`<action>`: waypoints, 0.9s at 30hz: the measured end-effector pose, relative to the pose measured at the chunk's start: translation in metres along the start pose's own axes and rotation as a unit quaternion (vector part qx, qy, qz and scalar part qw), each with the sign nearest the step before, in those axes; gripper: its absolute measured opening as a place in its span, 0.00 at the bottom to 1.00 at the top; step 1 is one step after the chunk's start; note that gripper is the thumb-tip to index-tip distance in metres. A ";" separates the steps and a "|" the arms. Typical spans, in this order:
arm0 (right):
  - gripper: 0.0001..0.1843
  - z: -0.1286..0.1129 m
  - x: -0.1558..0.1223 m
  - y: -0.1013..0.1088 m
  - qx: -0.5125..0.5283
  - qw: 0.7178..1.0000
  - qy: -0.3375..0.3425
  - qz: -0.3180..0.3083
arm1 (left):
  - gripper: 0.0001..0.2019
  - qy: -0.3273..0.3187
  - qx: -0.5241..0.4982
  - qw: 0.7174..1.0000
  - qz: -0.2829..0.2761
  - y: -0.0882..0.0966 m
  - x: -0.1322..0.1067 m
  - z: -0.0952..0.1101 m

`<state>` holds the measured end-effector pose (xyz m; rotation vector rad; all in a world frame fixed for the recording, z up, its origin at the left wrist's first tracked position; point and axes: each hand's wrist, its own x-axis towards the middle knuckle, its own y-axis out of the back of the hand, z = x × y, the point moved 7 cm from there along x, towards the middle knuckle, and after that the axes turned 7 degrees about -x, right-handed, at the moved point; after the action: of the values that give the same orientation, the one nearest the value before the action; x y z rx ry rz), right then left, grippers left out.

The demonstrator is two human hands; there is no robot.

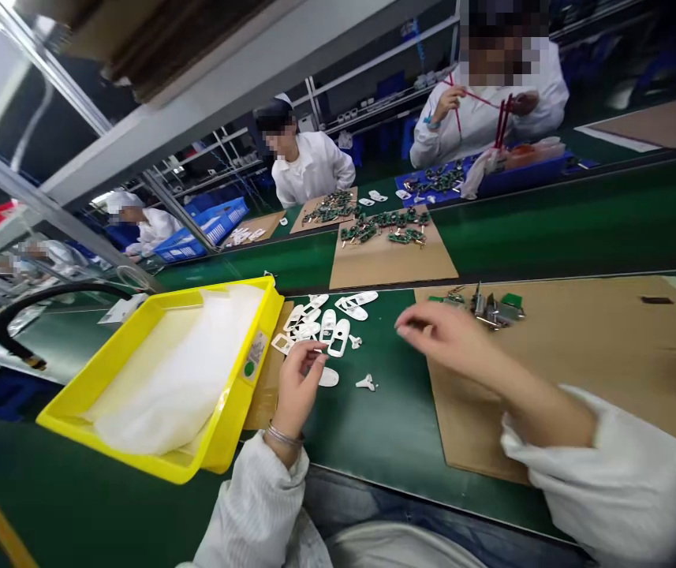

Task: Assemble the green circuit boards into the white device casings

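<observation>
Hands (297,390) (450,335) beside white plastic parts (329,327)

No legible text, white label (256,351) on yellow plastic tray (219,296), print too small to read

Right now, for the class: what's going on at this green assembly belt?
A person works at the green belt, left hand beside scattered white plastic parts and a yellow tray lined with white film. The right hand hovers over cardboard, near circuit assemblies. A co-worker sits across the belt by piled green boards.
</observation>
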<state>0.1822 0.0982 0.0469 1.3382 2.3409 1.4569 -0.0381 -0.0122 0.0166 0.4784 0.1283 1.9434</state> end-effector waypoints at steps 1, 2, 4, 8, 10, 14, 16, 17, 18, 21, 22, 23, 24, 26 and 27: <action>0.05 -0.001 0.002 -0.015 -0.015 0.999 0.003 -0.035 | 0.10 -0.005 -0.004 1.000 -0.012 -0.005 0.011 -0.001; 0.02 -0.003 0.003 -0.030 -0.031 0.997 0.005 -0.069 | 0.10 -0.012 -0.010 1.000 -0.024 -0.010 0.022 -0.003; 0.03 -0.007 0.008 -0.053 -0.062 0.992 0.004 -0.114 | 0.09 -0.025 -0.027 0.998 -0.046 -0.021 0.045 -0.005; 0.06 0.011 0.020 -0.057 -0.151 0.982 -0.049 -0.099 | 0.08 -0.078 -0.026 0.993 -0.082 -0.042 0.077 -0.001; 0.09 0.031 0.023 -0.041 -0.210 0.971 -0.100 -0.052 | 0.08 -0.118 0.001 0.990 -0.075 -0.045 0.082 0.001; 0.15 0.062 0.015 -0.019 -0.283 0.948 -0.148 -0.007 | 0.06 -0.161 0.041 0.985 -0.040 -0.041 0.075 -0.001; 0.14 0.066 0.011 -0.020 -0.295 0.945 -0.141 -0.018 | 0.06 -0.164 0.044 0.984 -0.046 -0.041 0.069 -0.004; 0.12 0.066 0.009 -0.020 -0.297 0.945 -0.136 -0.016 | 0.07 -0.162 0.043 0.984 -0.053 -0.043 0.066 -0.004; 0.11 0.063 0.009 -0.019 -0.289 0.948 -0.131 0.002 | 0.07 -0.159 0.039 0.985 -0.059 -0.044 0.064 -0.004; 0.13 0.045 0.005 -0.009 -0.143 0.973 -0.124 0.136 | 0.08 -0.119 -0.004 0.990 -0.082 -0.049 0.059 -0.004; 0.14 0.040 0.003 -0.008 -0.049 0.974 -0.127 0.180 | 0.08 -0.083 -0.034 0.991 -0.102 -0.052 0.058 -0.005; 0.14 0.036 0.001 -0.010 0.053 0.968 -0.134 0.207 | 0.09 -0.037 -0.071 0.988 -0.134 -0.058 0.056 -0.009; 0.13 0.032 0.000 -0.015 0.143 0.954 -0.141 0.221 | 0.10 0.017 -0.113 0.978 -0.176 -0.066 0.053 -0.012; 0.11 0.023 -0.003 -0.027 0.258 0.925 -0.153 0.231 | 0.14 0.118 -0.194 0.940 -0.255 -0.082 0.044 -0.018; 0.11 0.018 -0.004 -0.032 0.287 0.916 -0.154 0.235 | 0.15 0.151 -0.227 0.922 -0.274 -0.088 0.040 -0.020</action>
<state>0.1734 0.1022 0.0115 2.2038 2.4146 0.5253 0.0161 0.0633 -0.0171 -0.1633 0.0005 1.4126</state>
